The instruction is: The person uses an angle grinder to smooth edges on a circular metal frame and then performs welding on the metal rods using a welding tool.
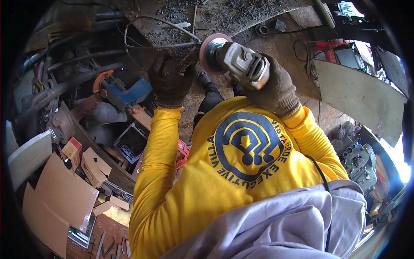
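Yellow long sleeves run up from the lower edge to two dark knit work gloves. Right hand (pixel 276 84) wrapped tight round the body of a grey angle grinder (pixel 241 62), grip pressed together on the housing, disc (pixel 210 52) turned leftward and standing on edge close to the rusty metal plate (pixel 207 17) above. Held that way, probably, to bring the disc's rim against the plate's edge while keeping the motor body clear. Left hand (pixel 171 80) closed at the plate's lower edge just left of the disc, seemingly clamped on it to brace it; exactly what lies under the fingers cannot be told, the glove hiding it. Thin cable (pixel 164 23) looping over the plate, kept up and away from the disc.

Round dark blue emblem (pixel 248 144) with ringed lettering across the yellow shirt, seen upside down from the head. Pale lilac cloth (pixel 293 220) bunched at the lower right, a black cord crossing it.

Down left, flat brown cardboard sheets (pixel 60 198) and small folded cardboard boxes (pixel 92 166), one with a red side (pixel 71 149), heaped among scrap. Near them a blue plastic crate (pixel 129 144) and a blue machine part (pixel 129 90) with an orange ring. Grey flat panel (pixel 358 95) leaning at the right.
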Available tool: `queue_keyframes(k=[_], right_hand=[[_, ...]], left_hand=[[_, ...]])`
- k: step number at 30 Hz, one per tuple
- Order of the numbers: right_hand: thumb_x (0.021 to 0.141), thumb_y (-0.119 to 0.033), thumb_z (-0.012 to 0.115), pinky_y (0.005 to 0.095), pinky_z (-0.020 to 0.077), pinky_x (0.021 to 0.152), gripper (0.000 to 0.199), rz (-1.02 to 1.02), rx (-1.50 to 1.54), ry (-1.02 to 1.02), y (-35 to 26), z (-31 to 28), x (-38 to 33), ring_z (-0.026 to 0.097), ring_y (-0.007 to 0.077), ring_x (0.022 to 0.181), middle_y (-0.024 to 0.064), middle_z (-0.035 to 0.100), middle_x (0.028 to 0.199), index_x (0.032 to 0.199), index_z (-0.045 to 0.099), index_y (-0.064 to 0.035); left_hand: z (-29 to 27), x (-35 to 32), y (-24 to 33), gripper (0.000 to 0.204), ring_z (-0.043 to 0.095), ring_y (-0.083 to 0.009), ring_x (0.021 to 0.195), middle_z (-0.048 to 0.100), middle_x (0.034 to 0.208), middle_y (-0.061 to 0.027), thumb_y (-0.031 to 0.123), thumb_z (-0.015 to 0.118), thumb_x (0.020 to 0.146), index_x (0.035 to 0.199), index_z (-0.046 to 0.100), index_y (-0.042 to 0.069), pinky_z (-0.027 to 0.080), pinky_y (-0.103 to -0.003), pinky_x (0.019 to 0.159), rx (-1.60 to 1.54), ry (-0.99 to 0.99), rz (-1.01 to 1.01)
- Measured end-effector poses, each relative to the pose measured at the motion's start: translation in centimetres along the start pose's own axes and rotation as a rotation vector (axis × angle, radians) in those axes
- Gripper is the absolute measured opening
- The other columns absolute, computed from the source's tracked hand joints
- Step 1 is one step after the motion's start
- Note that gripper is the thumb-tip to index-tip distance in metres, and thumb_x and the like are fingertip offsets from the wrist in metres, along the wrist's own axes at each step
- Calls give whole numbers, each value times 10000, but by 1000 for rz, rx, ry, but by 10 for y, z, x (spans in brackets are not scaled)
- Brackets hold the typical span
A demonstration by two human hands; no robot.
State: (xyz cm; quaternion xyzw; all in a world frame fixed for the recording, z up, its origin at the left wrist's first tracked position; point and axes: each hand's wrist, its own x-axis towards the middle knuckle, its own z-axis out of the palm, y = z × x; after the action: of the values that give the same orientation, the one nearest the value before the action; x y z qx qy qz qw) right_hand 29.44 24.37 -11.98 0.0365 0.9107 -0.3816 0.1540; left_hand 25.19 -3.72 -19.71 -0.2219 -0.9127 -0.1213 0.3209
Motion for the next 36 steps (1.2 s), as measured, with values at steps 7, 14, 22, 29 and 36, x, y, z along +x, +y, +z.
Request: queue_keyframes(k=[7,14,22,29,36], right_hand=[[710,-376,907,450,556,983,823,-124,-25,8,-14,-2,8,693,385,1151,192,706,1236,1391,561,-70],[707,-370,916,448,560,980,829,-111,-90,18,2,3,-3,693,373,1157,191,704,1240,1392,559,-71],[706,-358,906,444,550,994,828,-99,-24,8,-13,-3,2,687,369,1165,182,704,1243,1401,556,-74],[715,-395,901,448,555,978,843,-92,-57,-21,-11,-6,2,685,383,1158,182,702,1246,1414,547,-84],[654,-354,954,425,564,985,885,-47,17,-67,-6,-3,14,707,334,1146,175,712,1239,1390,554,-68]], left_hand=[[22,-33,-9,383,685,-326,921,685,1036,-120,248,867,676,973,708,64,567,-446,813,-308,-97,-372],[8,-21,-1,436,678,-351,931,677,1107,-148,288,902,659,976,695,71,559,-453,815,-96,-15,-252],[8,-21,-1,404,669,-349,956,675,1097,-138,303,899,671,924,682,75,545,-457,830,-98,-95,-300],[11,-15,-6,355,671,-331,918,679,1071,-135,291,871,710,932,690,83,546,-456,773,-57,-8,-89],[2,-9,0,349,675,-344,877,677,981,-134,284,878,719,925,689,76,560,-454,786,-135,-71,-205]])
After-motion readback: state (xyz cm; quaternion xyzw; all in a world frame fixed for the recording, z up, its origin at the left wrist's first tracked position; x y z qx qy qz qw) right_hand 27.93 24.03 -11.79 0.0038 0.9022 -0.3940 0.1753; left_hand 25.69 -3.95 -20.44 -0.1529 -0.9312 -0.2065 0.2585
